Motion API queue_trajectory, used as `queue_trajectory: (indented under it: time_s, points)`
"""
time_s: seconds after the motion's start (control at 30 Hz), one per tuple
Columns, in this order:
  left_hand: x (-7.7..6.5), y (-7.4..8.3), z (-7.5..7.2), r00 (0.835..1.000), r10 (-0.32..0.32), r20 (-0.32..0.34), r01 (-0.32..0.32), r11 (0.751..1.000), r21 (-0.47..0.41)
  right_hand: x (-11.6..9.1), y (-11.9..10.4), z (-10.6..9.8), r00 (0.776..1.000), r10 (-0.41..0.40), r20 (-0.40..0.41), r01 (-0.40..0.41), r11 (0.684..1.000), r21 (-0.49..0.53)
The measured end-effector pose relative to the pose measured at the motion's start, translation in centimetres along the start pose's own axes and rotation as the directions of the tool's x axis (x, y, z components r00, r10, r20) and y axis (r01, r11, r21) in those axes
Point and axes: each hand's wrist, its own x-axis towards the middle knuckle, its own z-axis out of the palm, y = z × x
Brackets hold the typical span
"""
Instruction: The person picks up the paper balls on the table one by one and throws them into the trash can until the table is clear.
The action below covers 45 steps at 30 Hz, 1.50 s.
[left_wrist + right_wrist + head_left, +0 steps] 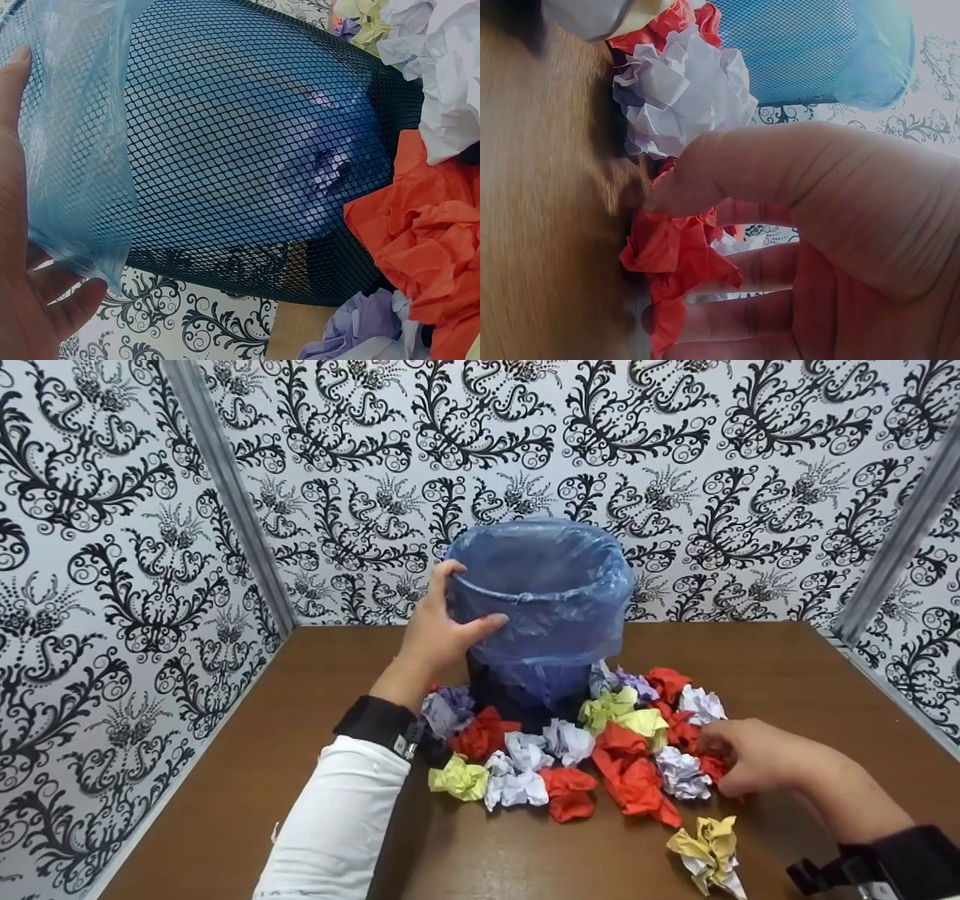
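Your left hand (441, 631) grips the upper side of the bin (529, 697) at the centre of the frame, thumb pressed on the blue liner (555, 630) that hangs folded over the rim. Your right hand (772, 757), right of centre and lower down, has its thumb and fingers curled round a red ball (667, 251) of crumpled paper, which is at the worktop (247, 750). Just beside it is a white ball (682, 97), left of your thumb in the head view. More crumpled balls, red, white, lilac and yellow-green, crowd the bin's base, many touching one another. A deeper yellow ball (707, 855) lies apart at the lower right. Behind everything, a black-and-white patterned wall (337, 457) fills the top.
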Motion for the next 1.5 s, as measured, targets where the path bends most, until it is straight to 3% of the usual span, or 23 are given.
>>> queue_trajectory:
  time_s: [0.23,0.77,1.07,1.5]
  points:
    - [-0.1,-0.3,0.2,0.998,0.034,-0.043,-0.032,0.999,0.033,0.2,0.6,0.3,0.995,-0.08,-0.056,0.078,0.996,-0.039]
    - [0.0,-0.4,0.2,0.999,0.02,-0.03,-0.019,0.999,0.034,-0.4,0.4,-0.6,0.998,-0.048,-0.04,0.048,0.999,-0.008]
    - [-0.1,-0.4,0.3,0.999,0.026,-0.041,-0.024,0.998,0.049,-1.2,0.9,-1.8,0.991,-0.084,-0.1,0.082,0.996,-0.026]
    - [-0.2,-0.6,0.4,0.999,0.022,-0.036,-0.022,1.0,0.021,-2.4,0.7,-3.7,0.979,-0.075,-0.188,0.073,0.997,-0.015]
